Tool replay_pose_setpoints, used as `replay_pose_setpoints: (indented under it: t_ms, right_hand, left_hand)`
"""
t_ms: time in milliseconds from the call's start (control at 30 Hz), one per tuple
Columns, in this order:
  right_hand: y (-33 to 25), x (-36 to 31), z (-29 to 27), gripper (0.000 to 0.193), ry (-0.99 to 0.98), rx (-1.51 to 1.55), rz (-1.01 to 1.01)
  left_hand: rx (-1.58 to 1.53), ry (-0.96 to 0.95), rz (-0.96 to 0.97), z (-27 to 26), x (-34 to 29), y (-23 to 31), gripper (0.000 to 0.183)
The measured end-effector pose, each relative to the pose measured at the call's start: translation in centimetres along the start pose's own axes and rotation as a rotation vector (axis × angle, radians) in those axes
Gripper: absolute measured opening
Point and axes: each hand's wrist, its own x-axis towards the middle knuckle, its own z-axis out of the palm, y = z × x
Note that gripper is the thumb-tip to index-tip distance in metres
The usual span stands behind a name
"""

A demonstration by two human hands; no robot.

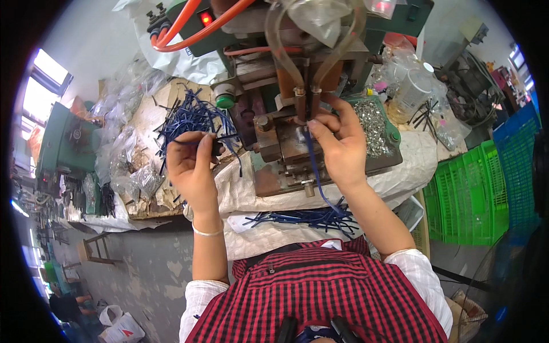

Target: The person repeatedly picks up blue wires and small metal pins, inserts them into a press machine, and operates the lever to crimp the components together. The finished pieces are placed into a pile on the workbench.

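Note:
My right hand [345,146] is at the working head of a bench press [291,123], thumb and fingers pinched on the upper end of a blue strip [314,166]. The strip hangs down in front of the press, its lower end by several blue strips [309,217] lying in my lap area. My left hand [193,166] is left of the press, beside a heap of dark blue strips [191,117]. Its fingers are closed, and a short dark strip [227,137] sticks out between thumb and forefinger. A small black piece [217,148] shows at those fingertips.
Small shiny metal pieces [369,126] fill a tray right of the press. A green button [225,101] sits at its left. Orange hoses [189,34] run above. Plastic bags [128,148] lie at left; a clear jar [409,94] and green crates [469,194] are at right.

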Motion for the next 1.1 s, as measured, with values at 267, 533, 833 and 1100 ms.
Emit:
replay_pose_setpoints:
  t_ms: [267, 533, 833, 1100]
  right_hand:
    - [-4.7, -1.3, -0.4, 0.054, -0.190, -0.367, -0.048]
    - [4.5, -0.2, -13.7, 0.021, 0.105, -1.409, -0.193]
    - [4.6, 1.9, -11.3, 0.012, -0.162, -1.364, -0.488]
    - [3.8, -1.3, -15.1, 0.028, 0.492, -0.279, 0.075]
  left_hand:
    - [0.387, -0.544, 0.939, 4.3, -3.7, 2.7, 0.019]
    - [0.384, -0.574, 1.094, 7.3, -4.1, 0.5, 0.030]
    - [0.408, -0.608, 0.982, 6.6, -4.6, 1.2, 0.031]
    - [0.628, -0.048, 0.699, -4.8, -3.8, 2.6, 0.018]
